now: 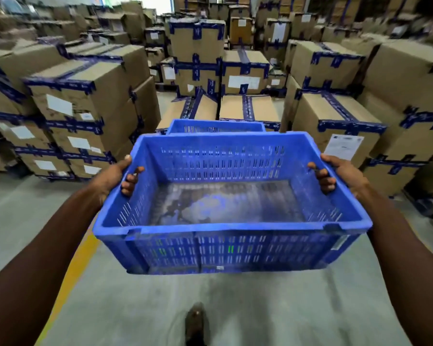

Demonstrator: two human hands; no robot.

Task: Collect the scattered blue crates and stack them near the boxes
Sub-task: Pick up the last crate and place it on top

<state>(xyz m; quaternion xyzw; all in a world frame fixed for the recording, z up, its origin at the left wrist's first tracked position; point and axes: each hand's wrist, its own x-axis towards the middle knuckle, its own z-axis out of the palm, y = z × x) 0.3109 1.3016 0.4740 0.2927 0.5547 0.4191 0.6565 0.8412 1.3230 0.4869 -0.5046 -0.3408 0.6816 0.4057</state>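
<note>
Blue crate (231, 203) held in the air above the grey floor (260, 308), carried level by both short ends. Crate: rectangular, moulded plastic, walls slotted in rows, thick rim, inside base dusty and scuffed grey. Left hand (120, 179) grips the left rim, fingers (130, 182) curled over and inside; right hand (338, 176) grips the right rim likewise. Second blue crate (215, 126) sits just beyond, before taped cardboard boxes (335, 116). Yellow floor line (70, 273) at left.
</note>
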